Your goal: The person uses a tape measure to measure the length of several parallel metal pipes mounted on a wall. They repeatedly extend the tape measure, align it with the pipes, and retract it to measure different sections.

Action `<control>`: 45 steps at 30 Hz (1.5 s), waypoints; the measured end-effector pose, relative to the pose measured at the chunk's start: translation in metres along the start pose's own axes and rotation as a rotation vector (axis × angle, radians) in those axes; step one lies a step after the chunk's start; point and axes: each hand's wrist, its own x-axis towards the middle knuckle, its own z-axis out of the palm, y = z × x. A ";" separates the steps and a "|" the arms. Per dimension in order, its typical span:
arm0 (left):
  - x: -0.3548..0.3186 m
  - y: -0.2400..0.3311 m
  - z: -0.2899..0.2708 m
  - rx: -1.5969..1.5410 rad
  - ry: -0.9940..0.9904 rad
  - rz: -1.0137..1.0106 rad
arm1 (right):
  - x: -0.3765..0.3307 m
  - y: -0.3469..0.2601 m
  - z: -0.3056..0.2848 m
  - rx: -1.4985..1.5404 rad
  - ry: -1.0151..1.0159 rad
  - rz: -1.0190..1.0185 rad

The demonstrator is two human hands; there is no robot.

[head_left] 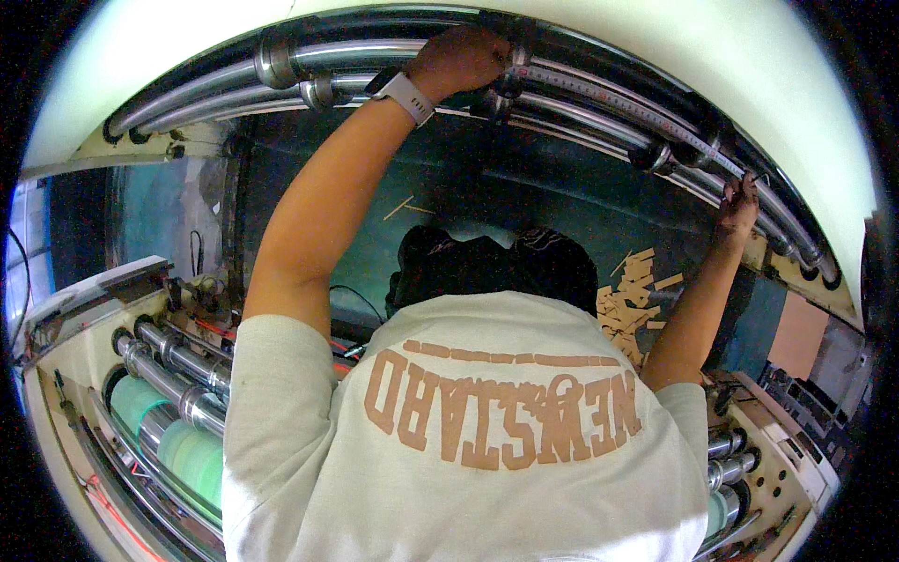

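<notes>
The head-worn fisheye camera looked steeply down from close above the shirt [487,501] toward the metal rods [361,51].

tape measure [637,110]: along shafts [361,50], between hands [461,62] | scraps [629,304]: on floor [524,201], right | rollers [192,459]: lower left

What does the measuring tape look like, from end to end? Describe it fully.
The measuring tape is a thin, narrow, pale silvery strip, apparently metal, with fine markings along its length. It is pulled out lengthwise along the shiny bars, slanting down to the right; its bend may be lens distortion. Its left end is near the left hand, whose grip is unclear. Its right end reaches the right hand's fingers. No case is visible.
</notes>
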 end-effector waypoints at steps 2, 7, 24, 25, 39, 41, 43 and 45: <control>0.000 -0.002 0.001 0.022 0.014 0.023 | 0.000 0.004 0.001 -0.124 0.010 -0.068; 0.003 -0.010 0.012 0.027 0.083 0.086 | 0.013 0.013 -0.017 -0.212 0.033 -0.095; 0.003 -0.011 0.011 0.015 0.064 0.049 | -0.004 0.000 0.010 0.027 0.095 0.021; 0.003 -0.011 0.012 0.010 0.073 0.054 | -0.003 0.000 0.009 0.026 0.093 0.020; 0.005 -0.005 0.005 0.007 0.046 0.055 | 0.006 0.007 -0.008 0.005 0.049 -0.027; 0.004 -0.005 0.004 0.022 0.056 0.058 | 0.006 0.009 -0.005 -0.027 0.075 -0.031; 0.004 -0.005 0.003 -0.011 0.017 0.023 | 0.006 0.009 -0.004 -0.100 0.073 -0.053; 0.003 -0.005 0.003 -0.025 0.038 0.034 | 0.006 0.010 -0.006 -0.213 0.043 -0.094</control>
